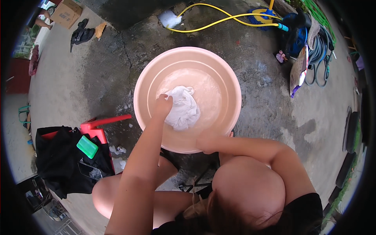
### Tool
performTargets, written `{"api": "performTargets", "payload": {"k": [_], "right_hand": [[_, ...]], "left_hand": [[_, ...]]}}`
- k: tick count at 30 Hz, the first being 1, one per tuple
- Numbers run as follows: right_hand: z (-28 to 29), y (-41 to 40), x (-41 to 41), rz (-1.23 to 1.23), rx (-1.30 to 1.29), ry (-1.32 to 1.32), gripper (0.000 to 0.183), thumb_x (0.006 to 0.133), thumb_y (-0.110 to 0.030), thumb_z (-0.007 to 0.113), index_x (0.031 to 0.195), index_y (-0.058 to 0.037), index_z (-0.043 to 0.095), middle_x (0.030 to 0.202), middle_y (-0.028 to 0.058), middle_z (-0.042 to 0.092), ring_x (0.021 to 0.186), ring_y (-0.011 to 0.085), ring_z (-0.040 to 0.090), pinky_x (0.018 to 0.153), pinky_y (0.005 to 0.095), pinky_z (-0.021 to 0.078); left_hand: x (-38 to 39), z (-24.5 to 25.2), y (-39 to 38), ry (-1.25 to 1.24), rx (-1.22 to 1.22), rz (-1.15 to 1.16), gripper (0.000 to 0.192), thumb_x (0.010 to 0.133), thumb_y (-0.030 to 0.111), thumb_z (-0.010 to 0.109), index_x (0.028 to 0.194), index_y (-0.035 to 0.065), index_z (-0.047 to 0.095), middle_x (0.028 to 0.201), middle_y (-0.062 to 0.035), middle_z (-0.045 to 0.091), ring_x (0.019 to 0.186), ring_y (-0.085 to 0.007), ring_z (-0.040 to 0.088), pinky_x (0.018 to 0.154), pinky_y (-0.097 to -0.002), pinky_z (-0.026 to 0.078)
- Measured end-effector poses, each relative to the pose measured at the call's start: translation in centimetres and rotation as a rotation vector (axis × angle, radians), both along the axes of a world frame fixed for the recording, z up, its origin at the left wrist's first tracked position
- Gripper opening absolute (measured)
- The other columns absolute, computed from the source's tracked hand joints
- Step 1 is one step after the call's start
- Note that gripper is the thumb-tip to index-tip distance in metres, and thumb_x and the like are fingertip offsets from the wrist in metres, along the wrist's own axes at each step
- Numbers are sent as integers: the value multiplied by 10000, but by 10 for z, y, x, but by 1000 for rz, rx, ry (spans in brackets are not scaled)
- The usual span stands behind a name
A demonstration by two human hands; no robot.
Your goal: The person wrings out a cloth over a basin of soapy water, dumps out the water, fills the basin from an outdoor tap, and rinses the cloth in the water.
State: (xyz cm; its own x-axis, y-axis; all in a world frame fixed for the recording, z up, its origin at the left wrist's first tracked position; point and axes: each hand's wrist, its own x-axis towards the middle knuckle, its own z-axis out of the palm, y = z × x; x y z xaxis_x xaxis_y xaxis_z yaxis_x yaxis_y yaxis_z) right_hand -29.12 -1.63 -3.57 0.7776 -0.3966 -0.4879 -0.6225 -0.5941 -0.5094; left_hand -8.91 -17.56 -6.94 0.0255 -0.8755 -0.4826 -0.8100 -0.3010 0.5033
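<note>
A wet white cloth (182, 109) lies bunched in shallow water in a round pink plastic basin (232, 73), left of its middle. My left hand (163, 106) reaches over the basin's left side, its fingers curled on the upper left edge of the cloth. At the near right rim my right hand (208, 143) is low and blurred. Its fingers are not clear, and I see no cloth in it. The basin stands before my bent knees.
Left of me, black fabric drapes a red plastic stool (94, 129), bearing a green soap bar (87, 147) and a phone (89, 170). A yellow hose (205, 28) crosses the wet concrete beyond the basin. A hose reel (295, 35), a mop head (261, 17) and black sandals (80, 33) lie farther off.
</note>
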Motion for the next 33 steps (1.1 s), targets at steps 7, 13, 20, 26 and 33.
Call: {"api": "performTargets", "payload": {"k": [7, 13, 20, 26, 33], "right_hand": [[-19, -32, -5, -455, 226, -327, 363, 818, -383, 629, 934, -46, 695, 826, 176, 684, 776, 367, 651, 704, 463, 514], [-109, -96, -23, -1133, 214, -53, 427, 816, -396, 660, 1057, -44, 672, 941, 194, 688, 873, 348, 664, 815, 410, 510], [-91, -125, -32, -1037, 206, -100, 263, 888, -232, 619, 1081, -65, 679, 996, 186, 683, 972, 304, 660, 860, 377, 504], [-17, -130, -54, -1626, 592, -909, 287, 971, -204, 529, 1162, -9, 619, 1070, 78, 665, 960, 146, 636, 857, 296, 514], [14, -156, -74, -1634, 514, -916, 305, 988, -184, 477, 1208, -12, 599, 1004, 56, 659, 948, 137, 632, 840, 278, 507]], "left_hand": [[5, -88, 65, -3, -13, 317, 843, 800, 544, 642, 1410, 30, 367, 1375, -279, 428, 1263, -433, 437, 1053, -469, 365], [-10, -107, 67, 88, 18, 443, 829, 734, 379, 727, 1379, -23, 396, 1248, -246, 553, 1131, -365, 557, 970, -417, 449], [8, -105, 36, 719, 393, 643, 444, 666, 143, 647, 1077, -20, 609, 881, -111, 624, 826, -224, 619, 749, -318, 493], [13, -53, 7, 975, -2, 901, 478, 702, 141, 666, 1139, -10, 545, 906, -120, 623, 849, -209, 613, 726, -331, 503], [61, -24, -26, 383, 186, 330, 514, 809, 198, 676, 1241, 10, 471, 974, -130, 651, 782, -237, 661, 646, -353, 533]]}}
